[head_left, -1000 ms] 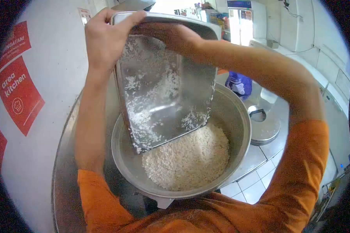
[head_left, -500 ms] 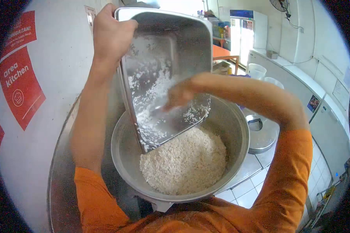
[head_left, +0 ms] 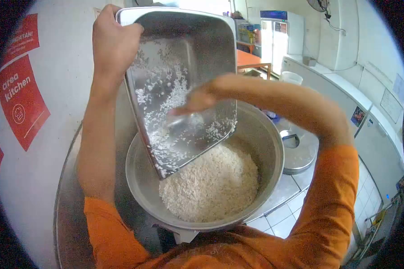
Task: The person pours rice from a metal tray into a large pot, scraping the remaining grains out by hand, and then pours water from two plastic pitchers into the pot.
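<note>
- My left hand [head_left: 116,40] grips the upper left corner of the metal container [head_left: 215,67], thumb hooked over the rim; holding it high there seems to be what keeps the container steeply tipped above the pot [head_left: 268,150].
- The container's open side faces me and its lower edge hangs within the pot's mouth, probably so that whatever slides off lands inside the pot rather than around it.
- My right hand [head_left: 199,101] is inside the container, above the pot, near the grains on its inner face. It is blurred, so I cannot tell whether it is clenched, loose or grasping something small.
- White grains [head_left: 159,143] cling in patches to the container's inner face, thickest toward the lower left edge above the pot; they look damp enough to stick despite the slope, which would explain a hand working in there.
- Directly below, a heap of grains [head_left: 206,193] lies in the bottom of the pot, its upper part hidden behind the container's edge.
- The pot sits close in front of my body, its mouth upward, which I judge makes it easy to keep both arms over it. I cannot make out what it stands on.
- To the right of the pot, a round metal lid [head_left: 299,154] rests on the surface [head_left: 280,193], apparently set aside so the pot's mouth is uncovered.
</note>
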A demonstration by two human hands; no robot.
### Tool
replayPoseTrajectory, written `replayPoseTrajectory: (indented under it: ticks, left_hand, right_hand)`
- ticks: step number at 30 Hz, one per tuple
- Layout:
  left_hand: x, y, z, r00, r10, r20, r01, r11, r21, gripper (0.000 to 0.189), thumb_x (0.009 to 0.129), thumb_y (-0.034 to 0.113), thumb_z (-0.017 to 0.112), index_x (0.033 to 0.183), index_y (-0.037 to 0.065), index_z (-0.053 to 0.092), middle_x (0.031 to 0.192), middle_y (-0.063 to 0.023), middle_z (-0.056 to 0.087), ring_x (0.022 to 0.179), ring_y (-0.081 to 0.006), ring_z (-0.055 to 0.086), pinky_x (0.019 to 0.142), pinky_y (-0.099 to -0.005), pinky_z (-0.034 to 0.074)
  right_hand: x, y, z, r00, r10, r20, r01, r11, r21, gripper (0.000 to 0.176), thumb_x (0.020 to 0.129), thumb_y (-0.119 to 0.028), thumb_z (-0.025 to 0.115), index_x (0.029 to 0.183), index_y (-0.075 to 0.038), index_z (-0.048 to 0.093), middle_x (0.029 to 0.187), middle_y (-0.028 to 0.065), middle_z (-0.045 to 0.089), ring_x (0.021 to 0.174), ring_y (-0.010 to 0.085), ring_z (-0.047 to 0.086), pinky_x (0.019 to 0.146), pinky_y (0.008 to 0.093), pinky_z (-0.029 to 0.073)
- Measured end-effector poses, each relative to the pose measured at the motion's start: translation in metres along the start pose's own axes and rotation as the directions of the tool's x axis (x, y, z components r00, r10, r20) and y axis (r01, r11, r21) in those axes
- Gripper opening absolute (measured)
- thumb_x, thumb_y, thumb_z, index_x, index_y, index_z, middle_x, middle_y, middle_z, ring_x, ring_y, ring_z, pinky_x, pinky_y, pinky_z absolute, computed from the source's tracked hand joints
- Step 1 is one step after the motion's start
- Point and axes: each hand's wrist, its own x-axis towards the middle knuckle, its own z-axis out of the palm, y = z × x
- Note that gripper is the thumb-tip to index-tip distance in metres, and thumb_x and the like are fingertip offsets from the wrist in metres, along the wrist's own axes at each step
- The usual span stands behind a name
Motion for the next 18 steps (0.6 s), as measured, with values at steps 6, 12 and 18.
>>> replayPoseTrajectory:
  ticks: [6, 12, 18]
  left_hand:
    - [0.005, 0.005, -0.003, 0.995, 0.102, 0.013, -0.103, 0.993, 0.058, 0.032, 0.067, 0.004, 0.066, 0.096, -0.002, 0.058, 0.086, -0.0125, 0.064, 0.08, -0.0197, 0.06, 0.076, -0.0309, 0.046]
    - [-0.004, 0.0, 0.003, 0.982, 0.162, -0.098, -0.143, 0.975, 0.171, 0.035, 0.066, 0.005, 0.066, 0.099, -0.003, 0.057, 0.088, -0.0154, 0.064, 0.08, -0.0241, 0.061, 0.077, -0.0328, 0.046]
    - [-0.003, 0.005, -0.003, 0.995, 0.066, -0.077, -0.053, 0.986, 0.16, 0.033, 0.068, 0.004, 0.065, 0.098, -0.004, 0.056, 0.086, -0.0151, 0.063, 0.078, -0.0231, 0.061, 0.075, -0.033, 0.047]
  right_hand:
    - [0.012, 0.031, -0.041, 0.632, -0.539, -0.556, -0.557, 0.183, -0.81, 0.057, 0.087, -0.048, 0.046, 0.131, -0.013, 0.049, 0.138, 0.0132, 0.043, 0.138, 0.0246, 0.017, 0.113, 0.0418, 0.016]
    - [-0.011, 0.02, -0.012, 0.907, -0.06, -0.417, -0.189, 0.826, -0.531, 0.068, 0.086, -0.057, 0.045, 0.138, -0.013, 0.039, 0.138, 0.013, 0.042, 0.133, 0.027, 0.03, 0.113, 0.0419, 0.019]
    - [-0.015, -0.021, -0.027, 0.849, -0.354, -0.392, -0.252, 0.38, -0.89, 0.067, 0.084, -0.052, 0.049, 0.138, -0.012, 0.039, 0.139, 0.0086, 0.041, 0.135, 0.0258, 0.025, 0.113, 0.0416, 0.017]
